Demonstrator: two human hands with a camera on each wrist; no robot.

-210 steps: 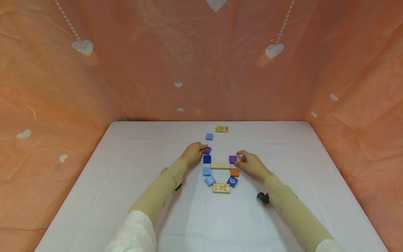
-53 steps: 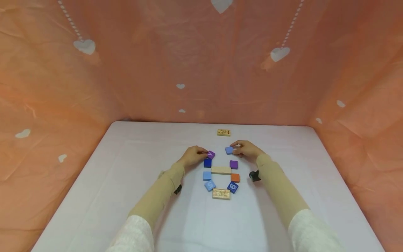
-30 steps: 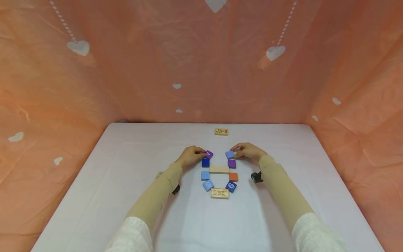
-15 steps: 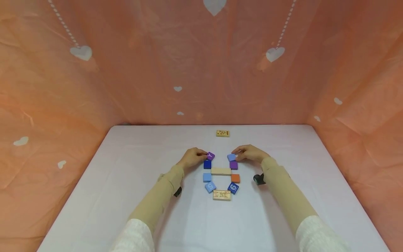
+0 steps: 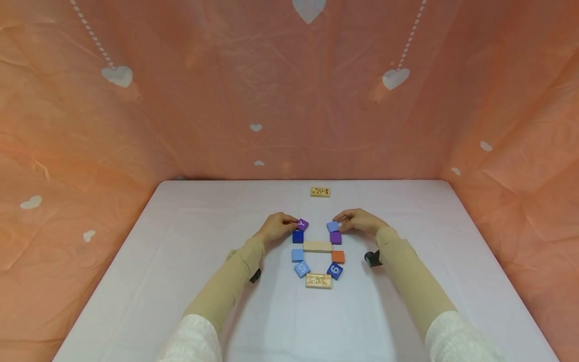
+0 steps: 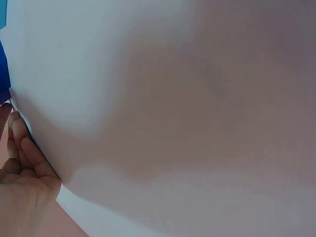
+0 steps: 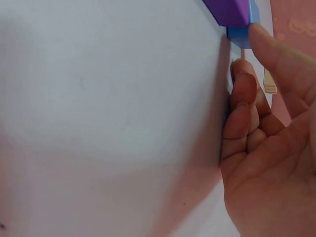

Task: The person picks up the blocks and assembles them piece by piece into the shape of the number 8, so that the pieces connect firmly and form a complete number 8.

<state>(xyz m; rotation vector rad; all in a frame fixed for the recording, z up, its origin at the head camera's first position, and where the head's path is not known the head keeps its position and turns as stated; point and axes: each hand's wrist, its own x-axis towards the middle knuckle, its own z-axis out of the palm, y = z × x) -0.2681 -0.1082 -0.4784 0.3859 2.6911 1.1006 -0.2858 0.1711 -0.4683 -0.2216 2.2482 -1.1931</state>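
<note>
My left hand (image 5: pixel 276 227) pinches a purple square block marked Y (image 5: pixel 303 224), which sits turned at an angle behind a dark blue block (image 5: pixel 298 237). On the other side, my right hand (image 5: pixel 359 221) holds a light blue square block (image 5: pixel 332 226) between thumb and fingers, tilted behind a plain purple block (image 5: pixel 335 238). In the right wrist view the thumb touches the light blue block (image 7: pixel 240 37). The left wrist view shows only the left hand's edge (image 6: pixel 29 173) and part of the dark blue block (image 6: pixel 4 74).
A plain wooden bar (image 5: pixel 317 246) lies between the two columns. Nearer are a light blue block (image 5: pixel 297 255), an orange block (image 5: pixel 338 257), blocks marked 5 (image 5: pixel 302 269) and 6 (image 5: pixel 335 270), and a printed wooden tile (image 5: pixel 318 281). Another printed tile (image 5: pixel 320 192) lies at the back.
My right hand has left the plain purple block, taken the light blue block from the back and brought it behind that purple one. My left hand has shifted and turned the Y block.
</note>
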